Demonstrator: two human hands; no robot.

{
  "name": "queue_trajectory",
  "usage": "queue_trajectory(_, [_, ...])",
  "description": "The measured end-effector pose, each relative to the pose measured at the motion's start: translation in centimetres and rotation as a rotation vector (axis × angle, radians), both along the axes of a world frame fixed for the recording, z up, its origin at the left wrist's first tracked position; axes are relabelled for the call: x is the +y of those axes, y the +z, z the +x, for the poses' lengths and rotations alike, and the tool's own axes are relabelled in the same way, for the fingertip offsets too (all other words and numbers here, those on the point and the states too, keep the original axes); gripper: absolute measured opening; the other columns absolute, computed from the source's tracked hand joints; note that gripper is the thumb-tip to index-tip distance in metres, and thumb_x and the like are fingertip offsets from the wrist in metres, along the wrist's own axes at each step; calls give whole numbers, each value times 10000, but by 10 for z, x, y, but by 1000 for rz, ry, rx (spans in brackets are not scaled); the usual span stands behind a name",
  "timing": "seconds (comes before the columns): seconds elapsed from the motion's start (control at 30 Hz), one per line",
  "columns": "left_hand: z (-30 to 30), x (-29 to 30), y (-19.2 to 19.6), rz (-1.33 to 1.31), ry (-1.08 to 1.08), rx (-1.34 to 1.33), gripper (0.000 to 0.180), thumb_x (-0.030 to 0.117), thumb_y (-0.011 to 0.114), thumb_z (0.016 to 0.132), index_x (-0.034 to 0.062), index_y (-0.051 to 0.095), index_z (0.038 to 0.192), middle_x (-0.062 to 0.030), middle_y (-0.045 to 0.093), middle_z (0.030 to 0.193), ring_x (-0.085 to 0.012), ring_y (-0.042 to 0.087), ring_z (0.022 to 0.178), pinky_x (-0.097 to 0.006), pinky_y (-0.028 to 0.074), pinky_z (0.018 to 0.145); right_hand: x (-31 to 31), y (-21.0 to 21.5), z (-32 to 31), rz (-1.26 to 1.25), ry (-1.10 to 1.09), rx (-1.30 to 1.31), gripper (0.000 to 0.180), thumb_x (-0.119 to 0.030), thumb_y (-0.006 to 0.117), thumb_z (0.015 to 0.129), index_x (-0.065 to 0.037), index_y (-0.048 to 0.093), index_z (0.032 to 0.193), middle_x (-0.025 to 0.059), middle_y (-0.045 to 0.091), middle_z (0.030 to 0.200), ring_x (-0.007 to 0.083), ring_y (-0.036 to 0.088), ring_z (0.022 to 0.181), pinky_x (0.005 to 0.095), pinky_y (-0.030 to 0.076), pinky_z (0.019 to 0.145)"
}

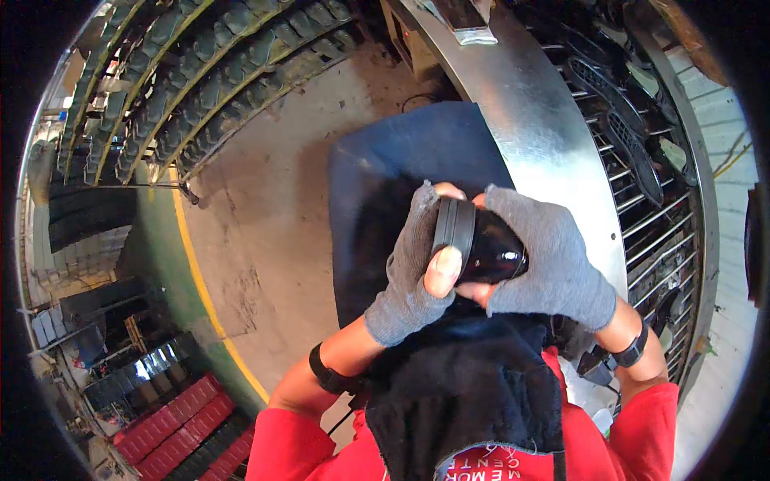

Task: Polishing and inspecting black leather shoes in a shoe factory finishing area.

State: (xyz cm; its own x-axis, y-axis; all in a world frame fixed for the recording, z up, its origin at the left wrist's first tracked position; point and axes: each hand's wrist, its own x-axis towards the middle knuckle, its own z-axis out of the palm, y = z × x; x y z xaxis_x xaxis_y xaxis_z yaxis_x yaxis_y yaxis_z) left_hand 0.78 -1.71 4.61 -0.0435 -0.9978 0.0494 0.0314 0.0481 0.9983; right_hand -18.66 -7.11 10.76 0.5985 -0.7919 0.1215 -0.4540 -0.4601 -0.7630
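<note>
Both my hands wear grey gloves that leave the fingertips bare. Between them is a glossy black shoe with a dark grey sole edge, held above my lap. My left hand grips the sole side, its thumb pressed on the sole edge. My right hand wraps round the shiny rounded end, with fingertips showing above and below it. Part of the shoe is hidden by my hands. A dark blue sheet lies beyond and below them, and a black apron covers my front.
A metal ledge curves along my right, beside a barred rack holding dark soles and shoes. Tiered racks of dark, shoe-shaped pieces stand at the far left. Red slatted pieces lie at the lower left, past a yellow floor line.
</note>
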Motion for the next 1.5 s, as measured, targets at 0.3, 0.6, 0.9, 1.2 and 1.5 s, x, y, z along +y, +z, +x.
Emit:
queue_trajectory(0.3, [30, 9, 48, -88, -289, -47, 508, 467, 645, 984, -28, 633, 1098, -127, 607, 1060, -278, 607, 1006, -393, 435, 1045, 31, 36, -12, 310, 122, 112, 962, -629, 919, 650, 6, 543, 1266, 213, 628, 1116, 438, 678, 1025, 487, 556, 897])
queue_trajectory(0.6, [4, 24, 50, 112, -41, 207, 319, 245, 536, 1079, 5, 608, 881, -55, 580, 848, -162, 538, 807, -332, 457, 821, 36, 34, -12, 121, 340, 352, 994, -743, 806, 679, 48, 565, 1230, 237, 643, 1062, 414, 693, 861, 492, 559, 739])
queue_trajectory(0.9, [4, 17, 39, 124, -165, 300, 346, 292, 511, 1092, 25, 549, 875, -50, 561, 878, -152, 510, 827, -308, 431, 870, 36, 26, -6, -72, 405, 283, 955, -793, 771, 682, 42, 639, 1126, 192, 642, 914, 362, 667, 701, 459, 516, 593])
queue_trajectory(1.2, [24, -15, 25, 166, -27, 454, 491, 500, 376, 1134, 73, 549, 964, -11, 530, 927, -131, 472, 925, -308, 389, 909, 50, -33, 47, 725, -638, -598, 792, -709, 308, 1068, -18, 637, 1271, 93, 727, 1049, 160, 692, 984, 320, 555, 899])
queue_trajectory(1.5, [47, -23, 30, -162, 236, -59, 349, 343, 592, 1075, 61, 545, 1275, -42, 527, 1175, -176, 571, 1022, -316, 499, 934, -23, 95, 80, -414, 686, -190, 720, -751, 678, 772, -34, 737, 765, 144, 649, 806, 320, 649, 848, 442, 512, 708])
